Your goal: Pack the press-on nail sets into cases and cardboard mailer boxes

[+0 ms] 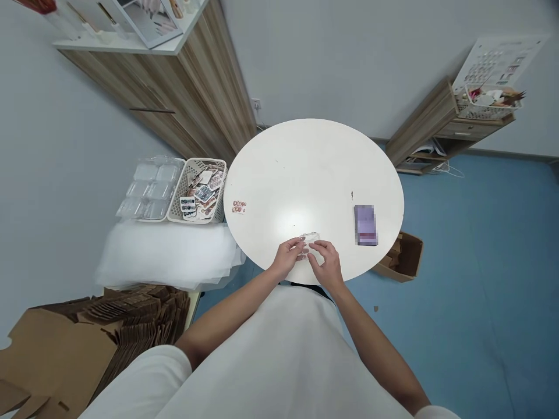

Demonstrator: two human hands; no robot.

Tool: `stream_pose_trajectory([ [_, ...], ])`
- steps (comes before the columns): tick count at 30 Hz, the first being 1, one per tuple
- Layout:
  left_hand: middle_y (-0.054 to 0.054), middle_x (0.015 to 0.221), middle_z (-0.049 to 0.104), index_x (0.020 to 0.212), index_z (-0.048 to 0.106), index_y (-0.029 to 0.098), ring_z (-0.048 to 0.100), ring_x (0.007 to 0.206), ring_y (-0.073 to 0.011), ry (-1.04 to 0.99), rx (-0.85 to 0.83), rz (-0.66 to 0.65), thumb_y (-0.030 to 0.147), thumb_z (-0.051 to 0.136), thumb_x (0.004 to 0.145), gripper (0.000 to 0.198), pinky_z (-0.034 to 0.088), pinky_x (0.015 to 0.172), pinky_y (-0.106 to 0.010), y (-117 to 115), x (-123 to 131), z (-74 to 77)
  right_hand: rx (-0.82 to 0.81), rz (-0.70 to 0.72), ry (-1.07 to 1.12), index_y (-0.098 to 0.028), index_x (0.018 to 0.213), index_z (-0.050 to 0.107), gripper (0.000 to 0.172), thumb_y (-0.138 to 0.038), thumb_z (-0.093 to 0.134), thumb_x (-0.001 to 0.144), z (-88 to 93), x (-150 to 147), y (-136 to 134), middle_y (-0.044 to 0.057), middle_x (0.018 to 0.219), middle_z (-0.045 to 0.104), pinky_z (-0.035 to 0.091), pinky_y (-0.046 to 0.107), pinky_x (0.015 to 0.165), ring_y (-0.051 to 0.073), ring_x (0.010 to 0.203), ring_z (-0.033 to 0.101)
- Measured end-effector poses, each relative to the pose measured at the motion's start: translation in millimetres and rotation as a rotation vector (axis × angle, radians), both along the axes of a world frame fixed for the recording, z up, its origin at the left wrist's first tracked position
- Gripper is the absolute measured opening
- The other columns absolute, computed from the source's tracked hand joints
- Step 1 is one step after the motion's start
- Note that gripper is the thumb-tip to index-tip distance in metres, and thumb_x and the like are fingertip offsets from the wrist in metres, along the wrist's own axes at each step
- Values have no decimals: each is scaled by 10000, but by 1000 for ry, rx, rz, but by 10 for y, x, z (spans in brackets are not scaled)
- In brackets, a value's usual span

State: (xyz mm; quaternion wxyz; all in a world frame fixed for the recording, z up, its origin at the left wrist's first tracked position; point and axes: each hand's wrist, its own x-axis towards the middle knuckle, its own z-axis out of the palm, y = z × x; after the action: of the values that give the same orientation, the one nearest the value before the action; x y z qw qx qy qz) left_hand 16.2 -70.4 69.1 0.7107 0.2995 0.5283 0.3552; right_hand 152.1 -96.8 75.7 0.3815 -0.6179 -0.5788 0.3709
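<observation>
Near the front edge of the white oval table (312, 148), a small clear plastic case (311, 237) is held between both hands. My left hand (287, 257) grips its left side with bent fingers. From the right, my right hand (327, 265) has its thumb and fingers closed on the other side. Fine detail inside the case is too small to make out. Off to the left on the table lies a small card of reddish-brown oval pieces (239, 207), like press-on nails. A purple pack (365, 225), partly blurred out, rests to the right.
Left of the table stand a basket of similar cards (203, 192), stacked clear plastic boxes (151, 189), translucent sheets (168, 253) and folded brown cartons (131, 326). An open cardboard box (408, 259) sits on the floor at right. Wooden cabinets (209, 75) line the wall.
</observation>
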Motion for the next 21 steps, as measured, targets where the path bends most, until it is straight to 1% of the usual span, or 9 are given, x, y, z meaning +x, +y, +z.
stream_pose_trajectory([
  [2,-93,1017,579,1006,589,168,596,885,-179,-12,-26,-22,386,590,737,347,474,777,-345,45,-54,-7,-3,-101,-12,-252,985,600,278,-346,548,728,-36,43,14,67,1049,525,378,402,880,209,1004,490],
  [4,-101,1034,567,1041,578,175,598,891,-184,-29,-32,-65,395,585,741,372,471,770,-339,90,-116,9,-81,-175,54,-234,1038,566,353,-375,558,715,-60,87,42,76,1076,523,396,396,853,201,960,516],
  [6,-113,1055,558,1078,562,177,593,912,-194,-50,-26,-110,407,579,745,405,467,768,-334,128,-173,35,-200,-185,177,-222,1096,522,436,-412,559,705,-68,114,75,78,1055,549,427,385,795,181,852,557],
  [8,-119,1070,554,1099,550,178,590,929,-200,-56,-16,-143,416,577,745,427,461,771,-329,159,-221,53,-294,-163,311,-211,1100,509,468,-441,563,695,-64,114,101,67,968,591,446,371,746,163,753,575],
  [11,-111,1059,566,1151,507,197,594,928,-196,-30,6,-170,432,553,760,459,448,784,-330,186,-282,45,-352,-158,455,-197,1027,533,456,-450,608,655,-50,79,112,34,816,615,456,350,712,153,683,582],
  [14,-103,1060,567,1229,430,225,588,936,-185,42,89,-225,448,520,774,515,424,821,-344,197,-349,9,-375,-203,507,-194,986,543,455,-444,642,619,-33,57,97,22,775,613,458,339,694,155,673,593],
  [16,-104,1110,536,1277,367,240,571,950,-189,140,210,-292,430,610,701,654,408,845,-357,200,-401,-9,-385,-238,509,-195,979,544,456,-441,648,610,-21,69,85,20,767,615,457,331,679,158,678,597],
  [19,-93,1171,489,1340,232,280,552,923,-193,320,414,-421,364,769,492,1006,405,844,-368,212,-470,-9,-395,-261,515,-196,970,546,448,-430,652,602,0,109,77,13,747,617,457,319,664,151,677,589],
  [21,-74,1144,500,1356,169,296,553,853,-173,394,511,-493,357,788,443,1105,417,817,-356,229,-487,5,-402,-260,520,-202,961,544,436,-424,652,602,11,131,79,5,736,620,458,310,660,145,677,580],
])
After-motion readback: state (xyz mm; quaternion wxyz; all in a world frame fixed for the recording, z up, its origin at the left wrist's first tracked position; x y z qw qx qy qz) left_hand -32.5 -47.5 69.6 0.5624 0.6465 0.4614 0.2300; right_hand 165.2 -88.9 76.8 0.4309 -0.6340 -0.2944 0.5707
